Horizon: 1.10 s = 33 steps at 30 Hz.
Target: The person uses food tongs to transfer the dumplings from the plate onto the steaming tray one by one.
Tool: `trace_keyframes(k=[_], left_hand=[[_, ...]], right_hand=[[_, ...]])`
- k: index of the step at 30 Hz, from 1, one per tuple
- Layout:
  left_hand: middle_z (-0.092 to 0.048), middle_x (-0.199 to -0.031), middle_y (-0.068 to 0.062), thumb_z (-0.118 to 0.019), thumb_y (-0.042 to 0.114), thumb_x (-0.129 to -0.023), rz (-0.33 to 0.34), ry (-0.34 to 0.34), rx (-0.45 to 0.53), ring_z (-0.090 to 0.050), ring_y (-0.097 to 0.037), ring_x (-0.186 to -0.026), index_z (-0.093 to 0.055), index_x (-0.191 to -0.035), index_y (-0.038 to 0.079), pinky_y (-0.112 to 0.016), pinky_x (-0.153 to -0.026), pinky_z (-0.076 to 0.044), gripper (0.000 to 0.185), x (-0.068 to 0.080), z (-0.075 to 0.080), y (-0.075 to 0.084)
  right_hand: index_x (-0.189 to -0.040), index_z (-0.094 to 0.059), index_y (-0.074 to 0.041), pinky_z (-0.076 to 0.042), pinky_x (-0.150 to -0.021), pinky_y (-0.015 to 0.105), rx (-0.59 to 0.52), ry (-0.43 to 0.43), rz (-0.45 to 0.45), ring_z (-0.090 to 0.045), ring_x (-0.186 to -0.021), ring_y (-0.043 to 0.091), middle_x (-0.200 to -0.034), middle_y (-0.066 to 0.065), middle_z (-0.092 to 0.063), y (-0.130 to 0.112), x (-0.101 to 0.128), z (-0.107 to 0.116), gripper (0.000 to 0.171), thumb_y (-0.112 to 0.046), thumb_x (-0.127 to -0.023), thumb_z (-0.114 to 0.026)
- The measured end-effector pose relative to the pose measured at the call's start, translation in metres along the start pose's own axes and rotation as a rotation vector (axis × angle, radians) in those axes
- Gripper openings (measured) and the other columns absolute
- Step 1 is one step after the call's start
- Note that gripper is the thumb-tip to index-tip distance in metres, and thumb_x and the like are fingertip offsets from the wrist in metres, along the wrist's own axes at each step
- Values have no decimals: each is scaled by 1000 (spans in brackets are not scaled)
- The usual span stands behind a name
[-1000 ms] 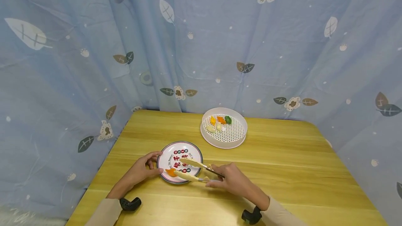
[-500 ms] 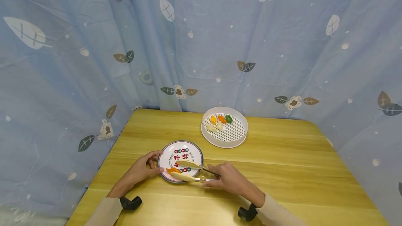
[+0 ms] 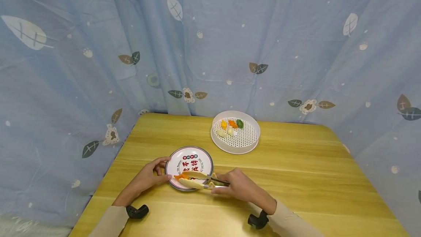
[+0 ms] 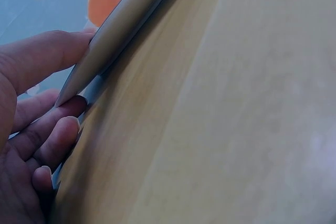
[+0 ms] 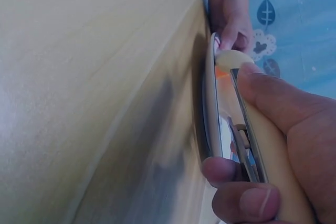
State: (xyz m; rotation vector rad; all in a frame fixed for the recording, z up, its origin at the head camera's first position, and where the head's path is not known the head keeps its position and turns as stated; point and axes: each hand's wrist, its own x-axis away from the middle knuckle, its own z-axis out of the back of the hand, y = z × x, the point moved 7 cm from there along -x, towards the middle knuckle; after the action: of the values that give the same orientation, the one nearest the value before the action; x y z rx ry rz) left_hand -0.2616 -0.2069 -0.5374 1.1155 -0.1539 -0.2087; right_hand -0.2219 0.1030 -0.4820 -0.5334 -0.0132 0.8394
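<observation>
A round printed plate [image 3: 205, 159] lies on the wooden table [image 3: 296, 178]. My left hand [image 3: 163, 171] grips its left rim, thumb on top [image 4: 47, 59] and fingers beneath. My right hand [image 3: 218, 184] holds cream-tipped metal tongs [image 3: 197, 180]. The tong tips are closed in on a small orange food piece [image 3: 179, 176] at the plate's near left. In the right wrist view my fingers [image 5: 273, 103] wrap the tongs [image 5: 244, 150] beside the plate's edge [image 5: 211, 114]. In the left wrist view the orange piece [image 4: 102, 1] shows above the plate rim [image 4: 118, 32].
A white perforated round tray [image 3: 251, 142] stands behind the plate, toward the back of the table. It holds several small pieces, among them orange ones [image 3: 232, 123] and a green one [image 3: 239, 123]. A blue flowered curtain [image 3: 210, 46] hangs round the table.
The arms of the tongs have drawn together round the orange piece, and my right hand has slid slightly left. My left hand stays on the plate's rim.
</observation>
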Motion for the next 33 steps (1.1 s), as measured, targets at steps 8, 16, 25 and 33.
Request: trace_keyframes(k=[8, 16, 25, 33], left_hand=[[-62, -115, -10, -89, 25, -83, 3, 8, -3, -53, -24, -83, -59, -143, 16, -29, -71, -43, 67, -1, 0, -3], [-61, -115, -10, -89, 26, -82, 15, 6, 4, -53, -24, -83, -59, -143, 17, -29, -71, -43, 68, -1, 0, -4], [-61, -113, -10, -90, 26, -82, 15, 10, 6, -52, -24, -84, -59, -142, 16, -29, -71, -42, 68, -1, 1, -1], [-61, -113, -10, -89, 21, -82, -18, 20, -4, -52, -22, -80, -59, -143, 13, -28, -69, -43, 68, 0, 1, 2]], right_hand=[[-120, -75, -13, -24, -50, 17, -9, 0, -15, -28, -54, -3, -61, -15, -32, 1, 3, -1, 48, -53, -95, -68], [-132, -69, -2, -25, -49, 18, -28, 15, -65, -25, -52, -1, -58, -15, -40, 4, 6, 5, 62, -52, -96, -68], [-122, -75, -6, -27, -48, 16, -41, 82, -75, -26, -51, -3, -61, -15, -29, 8, 11, 22, 50, -48, -94, -71], [-128, -72, -3, -25, -48, 19, -5, 129, -181, -25, -54, -2, -61, -16, -29, 26, 19, 41, 58, -50, -94, -72]])
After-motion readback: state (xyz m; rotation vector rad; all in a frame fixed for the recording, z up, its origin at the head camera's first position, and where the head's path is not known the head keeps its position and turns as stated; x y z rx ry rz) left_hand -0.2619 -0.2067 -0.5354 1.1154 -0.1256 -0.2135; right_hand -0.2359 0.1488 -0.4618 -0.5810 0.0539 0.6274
